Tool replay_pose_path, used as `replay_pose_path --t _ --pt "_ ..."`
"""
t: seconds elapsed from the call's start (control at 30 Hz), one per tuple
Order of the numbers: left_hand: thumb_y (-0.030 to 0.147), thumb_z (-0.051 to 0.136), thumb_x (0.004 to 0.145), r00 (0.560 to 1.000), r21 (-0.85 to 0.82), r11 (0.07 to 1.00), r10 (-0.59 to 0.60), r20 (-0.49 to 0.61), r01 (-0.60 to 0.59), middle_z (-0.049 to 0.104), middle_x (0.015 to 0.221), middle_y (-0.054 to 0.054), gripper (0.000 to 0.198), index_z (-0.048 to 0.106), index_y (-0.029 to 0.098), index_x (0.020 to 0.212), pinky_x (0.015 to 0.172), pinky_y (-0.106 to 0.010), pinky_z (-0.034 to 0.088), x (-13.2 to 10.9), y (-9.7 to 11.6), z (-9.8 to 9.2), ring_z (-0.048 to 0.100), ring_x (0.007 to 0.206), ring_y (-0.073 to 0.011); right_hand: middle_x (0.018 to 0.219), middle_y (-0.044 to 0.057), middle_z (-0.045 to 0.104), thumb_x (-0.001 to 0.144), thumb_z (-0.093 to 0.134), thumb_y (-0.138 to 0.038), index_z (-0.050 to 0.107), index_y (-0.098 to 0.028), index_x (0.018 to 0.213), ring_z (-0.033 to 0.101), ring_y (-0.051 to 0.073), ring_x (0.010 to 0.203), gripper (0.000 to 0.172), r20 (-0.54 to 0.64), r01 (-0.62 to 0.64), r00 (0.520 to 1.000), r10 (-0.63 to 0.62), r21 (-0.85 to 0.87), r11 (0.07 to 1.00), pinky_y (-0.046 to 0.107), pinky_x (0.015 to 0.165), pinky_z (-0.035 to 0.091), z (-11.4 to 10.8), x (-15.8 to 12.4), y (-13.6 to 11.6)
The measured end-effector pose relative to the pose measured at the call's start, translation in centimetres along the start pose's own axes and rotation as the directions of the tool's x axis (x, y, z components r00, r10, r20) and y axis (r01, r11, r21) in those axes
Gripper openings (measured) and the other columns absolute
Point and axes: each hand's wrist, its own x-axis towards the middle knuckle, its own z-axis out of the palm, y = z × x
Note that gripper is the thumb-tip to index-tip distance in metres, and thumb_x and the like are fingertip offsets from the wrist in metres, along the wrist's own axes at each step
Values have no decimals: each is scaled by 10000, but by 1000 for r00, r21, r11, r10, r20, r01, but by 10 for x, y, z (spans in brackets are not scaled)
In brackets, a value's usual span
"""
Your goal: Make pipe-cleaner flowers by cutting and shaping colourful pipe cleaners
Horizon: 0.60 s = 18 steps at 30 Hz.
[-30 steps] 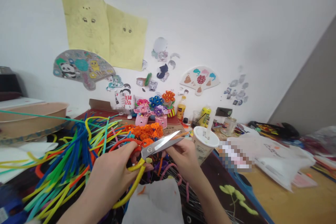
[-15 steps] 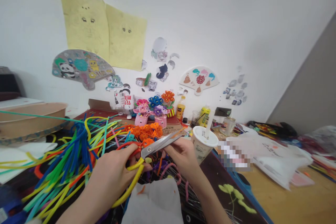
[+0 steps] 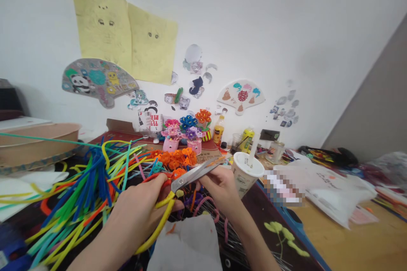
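Observation:
My left hand [image 3: 136,207] is closed around the handles of a pair of scissors [image 3: 190,177], whose metal blades point up and right. Red and yellow parts show at the handle end, and a thick yellow strip [image 3: 159,229] curves down from there. My right hand [image 3: 221,188] has its fingers pinched together beneath the blade tips. A small orange piece [image 3: 219,159] shows by the tips; what the fingertips grip is hidden. Just beyond lie orange fuzzy flowers [image 3: 178,159]. Below the hands is a crumpled white sheet [image 3: 187,245].
Many coloured pipe cleaners [image 3: 85,190] heap on the left, near a tan basin [image 3: 38,142]. A lidded cup with a straw [image 3: 248,169] stands close to my right hand. Flower pots [image 3: 171,145] and a juice bottle [image 3: 218,130] line the back. A white plastic bag [image 3: 337,190] lies right.
The hands and scissors stay almost in place. The blades look slightly closer together near their tips, and the view has shifted a little.

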Motion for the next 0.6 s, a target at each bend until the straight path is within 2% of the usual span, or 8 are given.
replay_pose_path --t 0.23,0.47,0.6 --pt "375 452 908 998 62 997 41 -39 -39 739 797 -45 145 496 251 847 566 -278 343 2 -7 4 706 732 -272 585 16 623 913 563 -292 634 -181 589 579 169 597 349 21 0 1000 0 -8 1000 267 598 432 -1 0 3" --pt "414 458 918 1000 108 994 16 -26 -14 751 799 -55 188 522 246 864 550 -279 340 1 -6 2 727 755 -306 587 11 602 902 558 -259 617 -184 587 564 166 608 329 41 -11 999 13 -43 999 269 618 421 -3 0 2" --pt "415 441 931 999 105 994 40 -25 -37 758 798 -65 217 557 237 887 549 -283 340 2 -5 2 728 744 -304 584 7 603 897 563 -263 608 -187 577 566 168 611 332 41 1 999 1 -63 998 269 619 425 -3 0 4"
